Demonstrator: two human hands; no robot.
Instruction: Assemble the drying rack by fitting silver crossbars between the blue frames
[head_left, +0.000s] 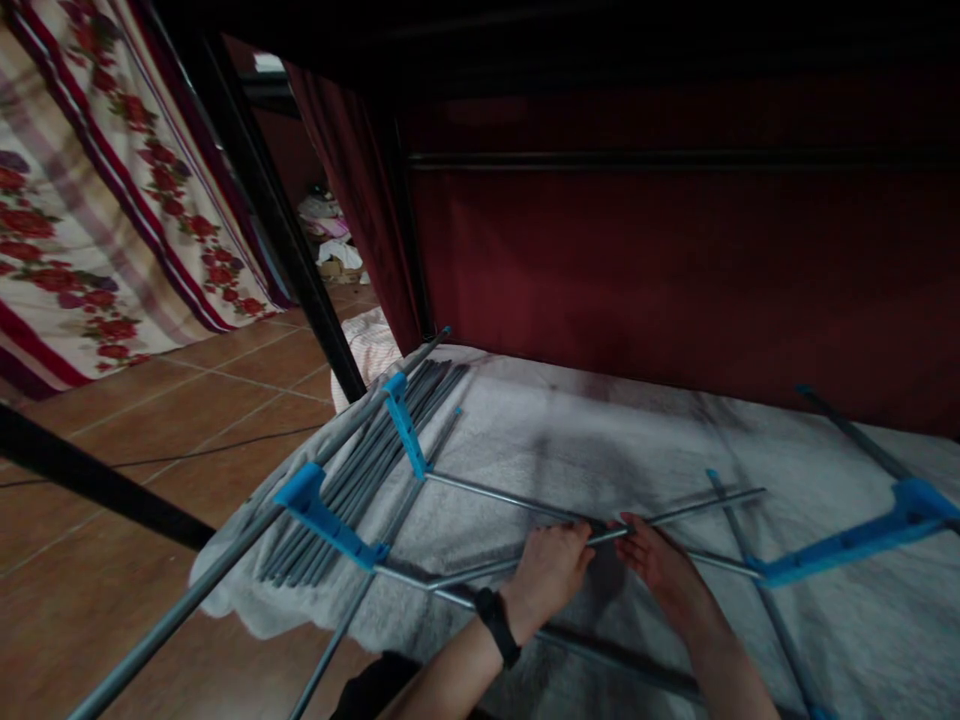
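A thin grey metal tube (480, 572) slants across the frame in front of me, its far end sticking out beyond my right hand. My left hand (551, 560), with a black band on the wrist, is closed around it near the middle. Close by, my right hand (656, 560) has its fingers curled at the same rod; whether it is one tube or two joined there I cannot tell. Below and behind lie tubes fitted into blue plastic connectors (330, 520), including a long blue one (847, 548) at the right.
Several loose grey tubes (367, 470) lie in a bundle on the pale blanket (517, 400). A dark bed frame post (277, 210) stands at the left, with a dark red curtain (637, 270) behind. Tiled floor (187, 420) and a floral cloth (97, 200) are on the left.
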